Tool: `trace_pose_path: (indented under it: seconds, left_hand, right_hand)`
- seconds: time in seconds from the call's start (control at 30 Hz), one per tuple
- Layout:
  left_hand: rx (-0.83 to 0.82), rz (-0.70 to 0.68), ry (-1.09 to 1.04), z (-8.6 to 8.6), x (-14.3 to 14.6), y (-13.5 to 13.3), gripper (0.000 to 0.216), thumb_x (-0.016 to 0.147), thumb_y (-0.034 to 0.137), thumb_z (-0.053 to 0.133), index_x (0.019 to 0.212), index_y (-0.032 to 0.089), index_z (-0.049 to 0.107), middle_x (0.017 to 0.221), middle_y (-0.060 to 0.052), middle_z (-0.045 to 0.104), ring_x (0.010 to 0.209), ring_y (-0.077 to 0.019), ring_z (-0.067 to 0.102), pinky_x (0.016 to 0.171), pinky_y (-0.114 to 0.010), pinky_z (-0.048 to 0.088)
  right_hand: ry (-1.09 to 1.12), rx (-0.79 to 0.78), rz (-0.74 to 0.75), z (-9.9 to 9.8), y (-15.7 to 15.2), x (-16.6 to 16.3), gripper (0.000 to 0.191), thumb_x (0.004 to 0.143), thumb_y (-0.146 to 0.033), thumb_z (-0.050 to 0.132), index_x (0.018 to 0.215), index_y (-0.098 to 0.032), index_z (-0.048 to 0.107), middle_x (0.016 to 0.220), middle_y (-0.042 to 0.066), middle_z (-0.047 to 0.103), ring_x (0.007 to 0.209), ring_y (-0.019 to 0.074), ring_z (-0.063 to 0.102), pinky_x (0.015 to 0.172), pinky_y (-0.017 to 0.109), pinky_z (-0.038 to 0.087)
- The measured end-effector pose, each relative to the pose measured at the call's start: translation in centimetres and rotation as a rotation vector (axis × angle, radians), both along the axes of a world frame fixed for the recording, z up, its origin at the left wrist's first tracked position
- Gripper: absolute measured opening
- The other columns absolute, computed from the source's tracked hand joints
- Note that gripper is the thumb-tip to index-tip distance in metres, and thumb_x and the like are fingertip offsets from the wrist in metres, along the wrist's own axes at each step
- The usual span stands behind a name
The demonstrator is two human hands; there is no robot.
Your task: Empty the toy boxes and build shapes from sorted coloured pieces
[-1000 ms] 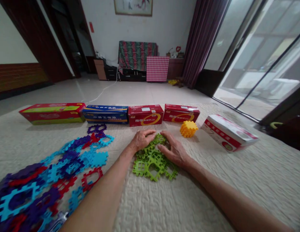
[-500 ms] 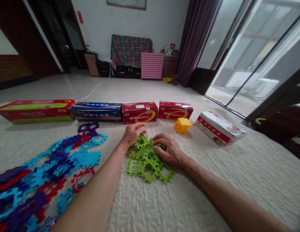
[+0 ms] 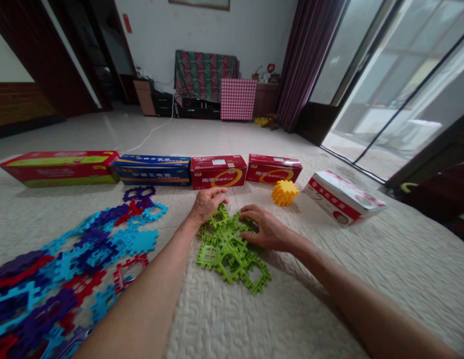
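Note:
A loose heap of green interlocking plastic pieces (image 3: 232, 249), with toothed edges and cut-out middles, lies between my forearms on the pale quilted cover. At the far end of the heap my left hand (image 3: 209, 203) is closed, fingers and thumb drawn together. What is in it, if anything, is hidden. On the heap's right side rests my right hand (image 3: 265, 228), its thumb and fingers apart, fingertips touching the green pieces. Beyond it stands a stack of yellow toothed pieces (image 3: 284, 193).
Blue, purple and red pieces (image 3: 97, 249) spread across the left. Along the far side stand a red-green box (image 3: 63, 172), a blue box (image 3: 153, 172) and two red boxes (image 3: 219, 173) (image 3: 274, 169). A white-red box (image 3: 342, 197) sits at the right, angled.
My right hand has opened somewhat, the thumb moving away from the green pieces. The left hand stays at the heap's far end. The whole view has shifted slightly.

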State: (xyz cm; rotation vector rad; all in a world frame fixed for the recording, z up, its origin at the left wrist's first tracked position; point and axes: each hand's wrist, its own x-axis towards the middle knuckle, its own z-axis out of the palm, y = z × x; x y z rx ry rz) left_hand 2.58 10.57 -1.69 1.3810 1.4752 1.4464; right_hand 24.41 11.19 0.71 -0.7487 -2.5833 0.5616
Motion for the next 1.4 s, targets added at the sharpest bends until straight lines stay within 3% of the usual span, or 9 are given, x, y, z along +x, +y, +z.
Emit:
trace_pose_path:
  seconds: [0.3,0.4,0.57,0.7,0.8,0.93,1.1,1.4]
  left_hand:
    - [0.005,0.011,0.02,0.0,0.1,0.1,0.037,0.072,0.035,0.06,0.099,0.012,0.072,0.07,-0.004,0.072,0.056,-0.0116,0.056,0.056,-0.024,0.044]
    - [0.005,0.02,0.029,0.2,0.1,0.0,0.037,0.071,0.035,0.061,0.097,0.012,0.072,0.07,-0.004,0.072,0.058,-0.0127,0.059,0.059,-0.024,0.046]
    - [0.006,0.025,0.042,0.3,0.1,-0.1,0.036,0.071,0.034,0.061,0.096,0.013,0.073,0.07,-0.004,0.073,0.06,-0.0131,0.06,0.06,-0.024,0.046]
    - [0.003,0.018,0.029,0.0,0.1,0.0,0.036,0.071,0.034,0.06,0.098,0.012,0.072,0.07,-0.004,0.072,0.059,-0.0129,0.06,0.058,-0.024,0.045]
    - [0.006,0.009,0.016,-0.2,0.0,0.2,0.037,0.071,0.035,0.061,0.098,0.012,0.072,0.07,-0.004,0.072,0.061,-0.0134,0.061,0.06,-0.024,0.046]
    - [0.012,0.001,0.008,-0.4,-0.1,0.3,0.037,0.071,0.035,0.062,0.099,0.012,0.071,0.07,-0.004,0.072,0.063,-0.0142,0.062,0.064,-0.026,0.047]
    - [0.016,0.005,0.024,-0.3,-0.1,0.1,0.036,0.072,0.036,0.062,0.097,0.013,0.071,0.07,-0.004,0.072,0.059,-0.0131,0.059,0.061,-0.025,0.045]
    - [-0.016,0.008,0.003,0.0,0.0,0.0,0.036,0.07,0.036,0.063,0.096,0.013,0.071,0.068,-0.003,0.072,0.056,-0.013,0.057,0.058,-0.026,0.044]
  right_hand:
    - [-0.042,0.095,-0.216,-0.1,-1.7,-2.0,0.021,0.071,-0.016,0.062,0.091,-0.016,0.066,0.097,0.011,0.067,0.092,0.0232,0.06,0.088,0.037,0.049]
    - [0.042,0.022,-0.236,0.2,-1.2,-1.7,0.017,0.08,-0.019,0.053,0.09,-0.018,0.066,0.086,0.006,0.069,0.079,0.0178,0.061,0.076,0.03,0.048]
    - [0.165,-0.074,-0.346,0.0,1.1,-0.3,0.028,0.089,-0.022,0.039,0.084,-0.019,0.066,0.065,0.001,0.063,0.057,0.0133,0.055,0.054,0.023,0.039]
    - [0.124,0.047,-0.406,-0.9,2.1,0.3,0.022,0.083,-0.025,0.051,0.1,-0.019,0.065,0.078,0.005,0.068,0.068,0.0173,0.06,0.061,0.027,0.045]
    - [0.061,0.077,-0.398,-1.0,2.0,0.3,0.038,0.078,-0.031,0.062,0.113,-0.016,0.061,0.097,0.012,0.067,0.085,0.023,0.063,0.073,0.034,0.049]
    - [-0.074,0.113,-0.367,-0.7,1.3,0.1,0.038,0.074,-0.036,0.069,0.108,-0.018,0.063,0.1,0.012,0.065,0.091,0.0252,0.062,0.079,0.037,0.05]
    - [-0.113,0.104,-0.353,0.3,0.7,0.6,0.041,0.073,-0.024,0.065,0.114,-0.017,0.063,0.102,0.012,0.067,0.09,0.0231,0.063,0.08,0.035,0.05]
    - [-0.173,0.102,-0.222,2.2,2.2,8.7,0.044,0.076,-0.024,0.061,0.12,-0.018,0.061,0.115,0.012,0.067,0.099,0.0249,0.065,0.087,0.04,0.052]
